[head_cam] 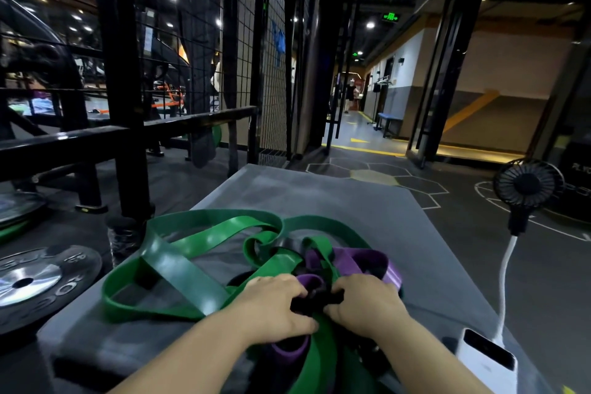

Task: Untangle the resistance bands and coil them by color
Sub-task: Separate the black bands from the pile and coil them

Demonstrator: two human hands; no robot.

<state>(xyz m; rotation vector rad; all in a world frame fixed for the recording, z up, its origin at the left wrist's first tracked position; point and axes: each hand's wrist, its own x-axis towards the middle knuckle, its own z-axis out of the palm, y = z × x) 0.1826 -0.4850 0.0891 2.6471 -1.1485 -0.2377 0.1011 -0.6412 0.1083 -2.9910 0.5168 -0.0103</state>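
green band, purple band, black band all tangled, nothing coiled; my left hand and right hand pinch the black band.

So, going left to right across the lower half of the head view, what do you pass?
Weight plate → green loop → left hand → right hand → fan.

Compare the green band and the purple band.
The green band sprawls in wide, open loops across the mat; the purple band is bunched in short folds. Green lies mostly exposed; purple is partly covered by green. Both are flat bands caught in the knot that the left hand and right hand grip.
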